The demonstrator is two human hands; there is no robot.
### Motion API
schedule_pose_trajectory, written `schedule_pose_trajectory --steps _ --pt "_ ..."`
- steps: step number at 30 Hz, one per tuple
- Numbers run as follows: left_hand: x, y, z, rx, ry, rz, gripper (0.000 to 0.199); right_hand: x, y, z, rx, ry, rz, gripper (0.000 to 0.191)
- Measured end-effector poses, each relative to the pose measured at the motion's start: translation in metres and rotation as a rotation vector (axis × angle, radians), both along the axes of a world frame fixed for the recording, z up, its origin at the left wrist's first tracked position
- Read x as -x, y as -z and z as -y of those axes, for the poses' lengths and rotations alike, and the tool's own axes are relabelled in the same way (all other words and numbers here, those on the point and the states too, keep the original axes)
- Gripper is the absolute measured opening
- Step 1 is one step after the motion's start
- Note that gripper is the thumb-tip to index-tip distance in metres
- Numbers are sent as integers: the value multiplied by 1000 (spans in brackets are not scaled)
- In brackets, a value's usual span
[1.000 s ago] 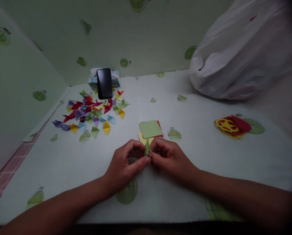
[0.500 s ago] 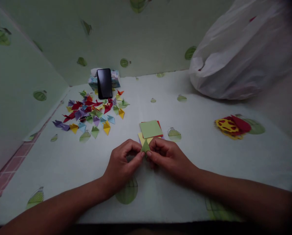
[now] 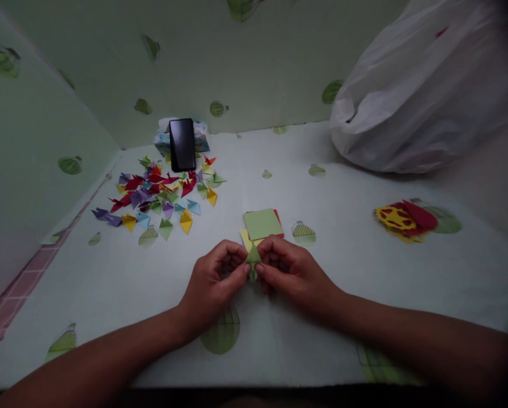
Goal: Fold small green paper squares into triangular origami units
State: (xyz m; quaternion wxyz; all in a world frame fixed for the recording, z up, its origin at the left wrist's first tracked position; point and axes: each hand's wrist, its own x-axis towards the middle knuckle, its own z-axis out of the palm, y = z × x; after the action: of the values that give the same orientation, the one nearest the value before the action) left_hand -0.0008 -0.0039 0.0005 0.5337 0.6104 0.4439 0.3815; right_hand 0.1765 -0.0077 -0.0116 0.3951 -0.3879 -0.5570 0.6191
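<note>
There is one phone (image 3: 182,144), one tissue box (image 3: 202,136), one bag (image 3: 407,113) and dozens of folded papers (image 3: 186,221) (many overlapping).

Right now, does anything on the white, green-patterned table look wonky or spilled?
Nothing looks spilled. The stack of flat, square coloured papers sits crooked: a yellow sheet and a red sheet peek out beneath the green top sheet.

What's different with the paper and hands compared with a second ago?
The green folded paper went from a narrow shape to a broader, diamond-like one. The left hand has drawn its thumb slightly leftward, apart from the thumb of the right hand. Both still hold the paper; smartphone, loose square sheets and origami pile stayed put.
</note>
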Motion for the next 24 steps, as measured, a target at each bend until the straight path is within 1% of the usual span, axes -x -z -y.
schedule_pose_trajectory --steps 4,11,15,18,21,22,24 --pt "1 -1 0 17 10 25 5 -1 1 0 -47 -9 -1 5" --pt "5 3 0 17 24 77 2 -3 -2 1 -93 2 -23 7" --pt "8 1 0 21 13 50 6 -4 -3 1 -101 3 3 7" --pt "7 -1 -1 41 11 33 7 -4 0 1 -154 15 51 8" --pt "5 0 -1 52 -12 41 7 -4 1 1 -234 21 97 10" --pt "5 0 -1 45 -26 45 9 -4 1 2 -241 17 97 9" --pt "3 1 0 14 -56 43 10 -3 0 2 -195 12 56 5"
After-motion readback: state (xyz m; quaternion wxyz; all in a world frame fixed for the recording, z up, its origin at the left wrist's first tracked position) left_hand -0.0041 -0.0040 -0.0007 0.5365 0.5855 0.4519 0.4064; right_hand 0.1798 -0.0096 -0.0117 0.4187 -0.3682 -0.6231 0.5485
